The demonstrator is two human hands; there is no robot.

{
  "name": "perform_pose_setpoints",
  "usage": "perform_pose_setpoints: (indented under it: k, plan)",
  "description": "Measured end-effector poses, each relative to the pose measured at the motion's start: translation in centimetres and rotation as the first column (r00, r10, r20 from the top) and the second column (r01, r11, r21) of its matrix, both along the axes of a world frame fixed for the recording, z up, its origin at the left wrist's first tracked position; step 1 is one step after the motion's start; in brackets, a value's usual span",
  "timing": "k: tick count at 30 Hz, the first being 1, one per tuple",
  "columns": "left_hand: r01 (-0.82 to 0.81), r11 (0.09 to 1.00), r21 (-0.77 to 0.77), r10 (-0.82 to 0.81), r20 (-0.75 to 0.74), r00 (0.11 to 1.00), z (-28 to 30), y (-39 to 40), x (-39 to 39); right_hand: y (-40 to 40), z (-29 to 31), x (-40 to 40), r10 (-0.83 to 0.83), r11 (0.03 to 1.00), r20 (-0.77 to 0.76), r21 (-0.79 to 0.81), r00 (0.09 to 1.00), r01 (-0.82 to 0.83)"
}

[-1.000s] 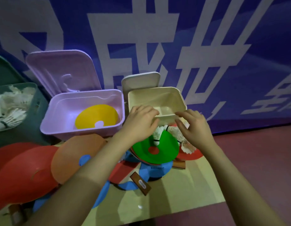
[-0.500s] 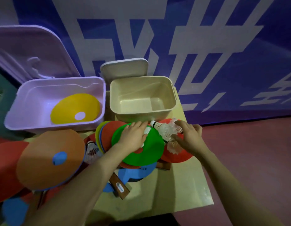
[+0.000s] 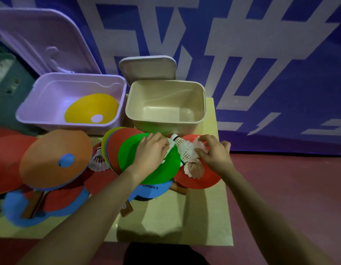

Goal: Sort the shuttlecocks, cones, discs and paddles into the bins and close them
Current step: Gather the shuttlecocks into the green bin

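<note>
A green disc [image 3: 146, 161] tops a tilted stack of coloured discs in front of the empty beige bin [image 3: 202, 104]. My left hand [image 3: 149, 153] lies on the green disc, its fingers curled round a white shuttlecock [image 3: 173, 141] at the disc's right edge. My right hand [image 3: 213, 153] pinches the feathers of a small cluster of shuttlecocks [image 3: 188, 152] lying on a red disc [image 3: 202, 181]. The lilac bin [image 3: 28, 108] holds one yellow disc [image 3: 91, 108]. Both lids, the lilac lid [image 3: 41, 39] and the beige lid [image 3: 148, 70], stand open.
An orange disc [image 3: 55, 157] lies on red and blue paddles [image 3: 56, 201] at the left, with a loose shuttlecock [image 3: 98, 162] beside it. A blue paddle [image 3: 152, 190] sticks out under the green disc. A green bin [image 3: 7, 88] stands far left. The table's edge [image 3: 226, 207] runs close on the right.
Both hands came down from in front of the beige bin onto the green disc and the shuttlecocks. The left fingers have closed on a shuttlecock. The view moved closer.
</note>
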State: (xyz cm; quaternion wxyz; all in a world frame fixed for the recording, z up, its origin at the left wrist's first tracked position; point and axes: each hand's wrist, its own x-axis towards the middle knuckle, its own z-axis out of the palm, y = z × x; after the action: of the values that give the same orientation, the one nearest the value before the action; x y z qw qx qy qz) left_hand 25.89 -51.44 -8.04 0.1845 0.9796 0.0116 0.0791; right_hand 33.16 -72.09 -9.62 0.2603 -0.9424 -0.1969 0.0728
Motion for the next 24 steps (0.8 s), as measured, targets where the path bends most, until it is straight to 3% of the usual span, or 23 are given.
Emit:
perform_pose_setpoints:
  k: [2,11,14,19,24]
  plan:
    - [-0.002,1.000,0.003,0.002,0.009,1.000,0.2,-0.3,-0.1,-0.2,-0.1,0.0,0.019,0.999,0.032,0.037,0.999,-0.020]
    - [-0.020,0.999,-0.029,0.020,-0.014,1.000,0.2,-1.1,0.1,-0.9,-0.1,1.0,0.123,0.983,0.138,-0.153,0.983,-0.101]
    - [-0.012,0.999,-0.032,0.013,0.014,1.000,1.2,-1.2,0.1,-1.1,1.1,0.8,0.146,0.988,0.212,-0.072,0.966,-0.134]
    - [0.002,1.000,-0.005,-0.001,0.256,0.967,5.2,-0.7,-0.2,0.5,6.0,-0.1,0.201,0.966,0.421,0.066,0.885,-0.251]
    - [-0.069,0.998,-0.008,0.067,0.378,0.923,9.0,1.7,-0.8,4.0,9.8,-0.2,0.200,0.906,0.495,0.236,0.846,-0.352]
